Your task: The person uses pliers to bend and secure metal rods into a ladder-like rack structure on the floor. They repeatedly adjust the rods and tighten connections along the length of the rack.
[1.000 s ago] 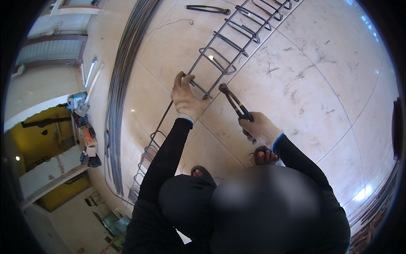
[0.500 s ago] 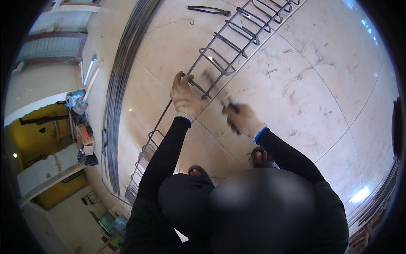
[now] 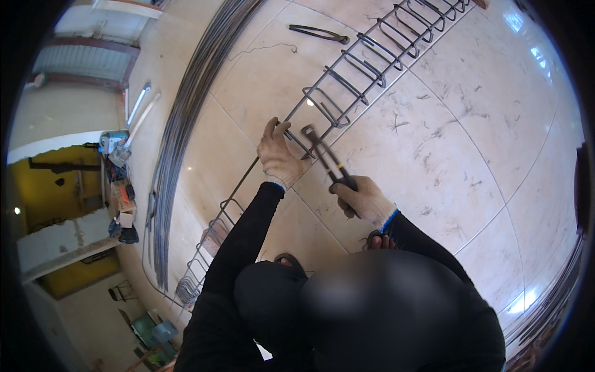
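A long rebar cage [image 3: 347, 74] with bent stirrups lies across the pale tiled floor. My left hand [image 3: 277, 154], in a light work glove, grips a bar of the cage at a stirrup. My right hand [image 3: 365, 199], also gloved, holds the handles of dark pincers [image 3: 323, 155], whose jaws sit at the cage bar right beside my left hand's fingers. Both sleeves are black.
A bundle of long steel rods [image 3: 186, 124] runs along the floor to the left. A second pair of pincers [image 3: 319, 33] and a loose wire lie beyond the cage. Tools and boxes [image 3: 118, 186] sit by the yellow wall. My sandalled feet [image 3: 378, 240] stand below.
My right hand swung the pincers up from beside my foot to the cage bar next to my left hand. The left hand kept its grip on the cage.
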`<action>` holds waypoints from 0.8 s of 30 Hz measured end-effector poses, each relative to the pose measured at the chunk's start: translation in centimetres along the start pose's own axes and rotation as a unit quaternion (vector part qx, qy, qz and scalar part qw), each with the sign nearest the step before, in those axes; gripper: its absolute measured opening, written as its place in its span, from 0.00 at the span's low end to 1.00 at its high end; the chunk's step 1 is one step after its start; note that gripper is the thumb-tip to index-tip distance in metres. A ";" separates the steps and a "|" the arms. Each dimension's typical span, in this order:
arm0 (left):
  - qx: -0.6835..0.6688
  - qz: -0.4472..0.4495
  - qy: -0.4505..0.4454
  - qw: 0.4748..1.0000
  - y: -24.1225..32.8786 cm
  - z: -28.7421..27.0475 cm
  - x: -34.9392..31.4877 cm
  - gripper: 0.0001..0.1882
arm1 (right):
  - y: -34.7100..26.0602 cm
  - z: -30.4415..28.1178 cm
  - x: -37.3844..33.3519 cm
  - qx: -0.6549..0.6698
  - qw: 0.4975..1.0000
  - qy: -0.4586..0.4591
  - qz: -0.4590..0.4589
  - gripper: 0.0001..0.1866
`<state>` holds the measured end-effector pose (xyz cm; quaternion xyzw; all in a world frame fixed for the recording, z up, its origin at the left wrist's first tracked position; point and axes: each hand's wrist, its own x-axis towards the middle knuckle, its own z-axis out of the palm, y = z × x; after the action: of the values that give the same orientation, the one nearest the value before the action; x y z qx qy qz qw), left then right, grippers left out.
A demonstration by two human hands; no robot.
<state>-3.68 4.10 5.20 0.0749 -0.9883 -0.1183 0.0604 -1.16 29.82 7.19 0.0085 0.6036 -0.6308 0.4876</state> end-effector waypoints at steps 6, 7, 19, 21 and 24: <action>0.084 -0.011 0.049 0.995 2.0 -1.1 -0.7 0.53 | 4.1 0.7 -2.9 -0.007 0.980 0.187 -0.070 0.21; 0.101 -0.013 0.061 0.993 2.1 -1.3 -1.1 0.53 | 5.1 0.8 -3.1 -0.034 0.974 0.206 -0.092 0.21; -0.143 -0.053 -0.283 0.947 -2.7 -7.2 -8.1 0.37 | 12.5 0.8 -5.7 -0.063 0.960 0.257 -0.092 0.13; -0.053 -0.051 -0.310 0.948 -2.3 -10.3 -7.3 0.34 | 12.7 1.0 -5.6 -0.053 0.956 0.275 -0.089 0.12; 0.019 -0.036 -0.309 0.950 -3.7 -13.8 -5.5 0.31 | 12.6 1.3 -5.4 -0.062 0.957 0.272 -0.080 0.12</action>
<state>4.06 -1.63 17.08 0.0716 -0.9571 -0.1193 -0.2541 10.35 34.67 1.31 0.1018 0.7498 -0.6031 0.2524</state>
